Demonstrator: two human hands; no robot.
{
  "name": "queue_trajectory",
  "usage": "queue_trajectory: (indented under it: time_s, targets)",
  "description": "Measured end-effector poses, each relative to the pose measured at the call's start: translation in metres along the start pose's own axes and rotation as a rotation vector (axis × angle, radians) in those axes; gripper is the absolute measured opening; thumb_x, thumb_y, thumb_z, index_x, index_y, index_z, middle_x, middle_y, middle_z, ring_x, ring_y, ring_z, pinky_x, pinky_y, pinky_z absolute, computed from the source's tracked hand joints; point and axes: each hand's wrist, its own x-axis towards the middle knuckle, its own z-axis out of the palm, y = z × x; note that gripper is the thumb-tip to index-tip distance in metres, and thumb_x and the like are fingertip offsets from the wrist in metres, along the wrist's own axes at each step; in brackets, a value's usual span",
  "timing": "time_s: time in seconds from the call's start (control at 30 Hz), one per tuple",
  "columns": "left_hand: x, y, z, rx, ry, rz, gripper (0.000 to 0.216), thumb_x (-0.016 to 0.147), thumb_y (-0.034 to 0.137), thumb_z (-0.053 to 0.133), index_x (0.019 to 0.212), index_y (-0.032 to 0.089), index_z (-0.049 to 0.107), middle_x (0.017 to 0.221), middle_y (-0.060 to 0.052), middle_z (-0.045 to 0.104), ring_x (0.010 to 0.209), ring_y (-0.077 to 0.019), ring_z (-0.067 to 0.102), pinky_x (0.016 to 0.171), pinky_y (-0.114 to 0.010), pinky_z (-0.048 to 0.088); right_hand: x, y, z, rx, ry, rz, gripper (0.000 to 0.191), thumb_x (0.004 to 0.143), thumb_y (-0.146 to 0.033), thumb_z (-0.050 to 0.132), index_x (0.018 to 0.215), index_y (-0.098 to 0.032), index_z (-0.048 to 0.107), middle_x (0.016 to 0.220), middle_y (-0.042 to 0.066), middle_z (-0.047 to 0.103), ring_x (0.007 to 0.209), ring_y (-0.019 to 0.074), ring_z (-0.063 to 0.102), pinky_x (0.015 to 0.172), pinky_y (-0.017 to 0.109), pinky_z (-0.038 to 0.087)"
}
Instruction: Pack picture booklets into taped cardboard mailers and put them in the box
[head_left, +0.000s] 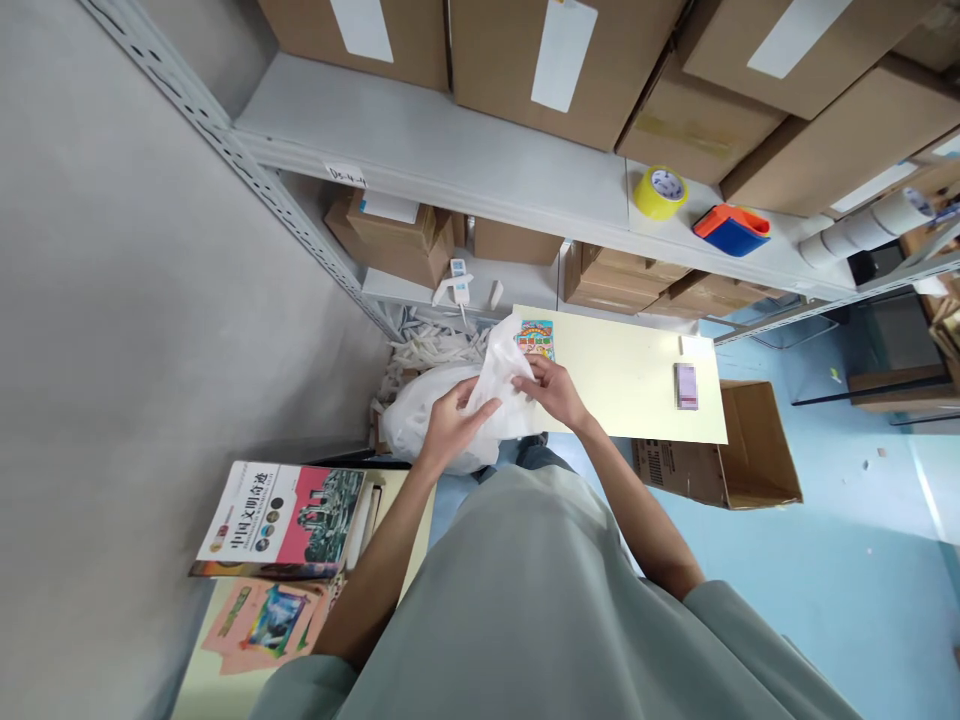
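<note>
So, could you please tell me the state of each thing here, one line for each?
White plastic: creased, held by left hand and right hand
Colourful booklet: flat, cover up, partly hidden
Phone: face up, screen seemingly lit
Large white bag: bulging
Cardboard box: open
Large book: closed, cover up
Yellow tape roll: wound, loose end not visible

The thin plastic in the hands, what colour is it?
The plastic is white, best seen in the head view.

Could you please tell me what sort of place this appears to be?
It looks like a stockroom or packing area: cardboard boxes with white labels stand on metal shelving, and a roll of yellow tape sits on one shelf.
</note>
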Motion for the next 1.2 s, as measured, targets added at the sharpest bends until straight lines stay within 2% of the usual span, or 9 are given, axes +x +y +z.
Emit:
queue_trajectory:
  time_s: [0.1, 0.23, 0.33, 0.43, 0.63, 0.77, 0.97, 1.07, 1.2]
  targets:
    - [0.008, 0.007, 0.004, 0.014, 0.11, 0.04, 0.043, 0.092, 0.06, 0.071, 0.102, 0.018, 0.078, 0.103, -0.008, 0.082, 0.1, -0.0265, 0.076, 0.09, -0.033, 0.061, -0.002, 0.005, 0.001, -0.009, -0.046, -0.01, 0.045, 0.084, -0.064, 0.081, 0.099, -0.024, 0.07, 0.088, 0.003, 0.077, 0.082, 0.0223, 0.076, 0.068, 0.031, 0.061]
    - [0.013, 0.001, 0.002, 0.01, 0.21, 0.009, 0.041, 0.093, 0.059, 0.068, 0.084, 0.019, 0.074, 0.084, -0.005, 0.076, 0.089, -0.0231, 0.073, 0.081, -0.029, 0.059, -0.001, 0.01, -0.004, -0.024, 0.02, -0.017, 0.04, 0.085, -0.061, 0.079, 0.088, -0.025, 0.062, 0.086, 0.002, 0.075, 0.08, 0.0205, 0.075, 0.07, 0.032, 0.06]
    - [0.012, -0.002, 0.002, -0.017, 0.173, -0.053, 0.04, 0.089, 0.058, 0.069, 0.086, 0.019, 0.074, 0.081, -0.004, 0.076, 0.083, -0.0227, 0.071, 0.072, -0.028, 0.056, -0.001, 0.007, -0.005, -0.075, 0.069, -0.003, 0.045, 0.077, -0.06, 0.085, 0.089, -0.025, 0.059, 0.086, 0.0, 0.073, 0.08, 0.0191, 0.072, 0.071, 0.031, 0.059]
    - [0.01, 0.002, 0.004, 0.017, 0.114, -0.034, 0.034, 0.086, 0.054, 0.071, 0.085, 0.02, 0.075, 0.083, -0.004, 0.077, 0.082, -0.0232, 0.071, 0.072, -0.029, 0.056, -0.003, 0.0, 0.001, -0.105, 0.048, 0.03, 0.056, 0.069, -0.063, 0.092, 0.096, -0.024, 0.062, 0.09, 0.001, 0.073, 0.081, 0.0194, 0.07, 0.071, 0.03, 0.058]
    - [0.008, 0.002, 0.0, 0.058, 0.112, -0.035, 0.029, 0.082, 0.049, 0.069, 0.081, 0.02, 0.073, 0.081, -0.003, 0.077, 0.082, -0.0246, 0.07, 0.073, -0.031, 0.056, -0.003, -0.002, 0.008, 0.015, 0.066, 0.063, 0.055, 0.081, -0.076, 0.079, 0.084, -0.024, 0.061, 0.077, -0.001, 0.066, 0.068, 0.0158, 0.063, 0.058, 0.027, 0.053]
    - [0.007, -0.006, -0.006, 0.078, 0.168, -0.066, 0.026, 0.079, 0.047, 0.071, 0.074, 0.022, 0.069, 0.076, -0.003, 0.075, 0.078, -0.0247, 0.069, 0.071, -0.032, 0.055, -0.003, -0.001, 0.006, 0.109, 0.107, 0.034, 0.06, 0.073, -0.07, 0.089, 0.102, -0.027, 0.059, 0.088, -0.002, 0.067, 0.069, 0.0139, 0.06, 0.06, 0.027, 0.054]
    - [0.011, 0.003, -0.001, -0.093, 0.336, 0.005, 0.041, 0.083, 0.056, 0.073, 0.103, 0.021, 0.071, 0.1, -0.007, 0.078, 0.091, -0.024, 0.071, 0.079, -0.031, 0.056, -0.008, 0.002, 0.014, 0.103, 0.056, 0.026, 0.06, 0.07, -0.064, 0.094, 0.095, -0.028, 0.055, 0.084, -0.005, 0.057, 0.065, 0.0122, 0.053, 0.058, 0.028, 0.048]
    - [0.012, 0.008, 0.002, -0.084, 0.422, 0.006, 0.04, 0.091, 0.061, 0.064, 0.087, 0.021, 0.067, 0.083, -0.003, 0.071, 0.081, -0.0201, 0.065, 0.071, -0.027, 0.052, -0.01, -0.002, 0.016, 0.171, 0.088, 0.046, 0.066, 0.064, -0.063, 0.097, 0.101, -0.028, 0.055, 0.091, -0.003, 0.064, 0.071, 0.0135, 0.056, 0.063, 0.029, 0.048]
    - [0.007, 0.011, 0.007, -0.042, 0.379, 0.048, 0.044, 0.092, 0.061, 0.066, 0.071, 0.023, 0.056, 0.066, 0.001, 0.055, 0.069, -0.0164, 0.052, 0.063, -0.025, 0.044, -0.01, -0.014, 0.018, 0.265, 0.095, 0.099, 0.071, 0.063, -0.061, 0.098, 0.113, -0.026, 0.062, 0.08, -0.005, 0.062, 0.073, 0.0148, 0.057, 0.067, 0.03, 0.048]
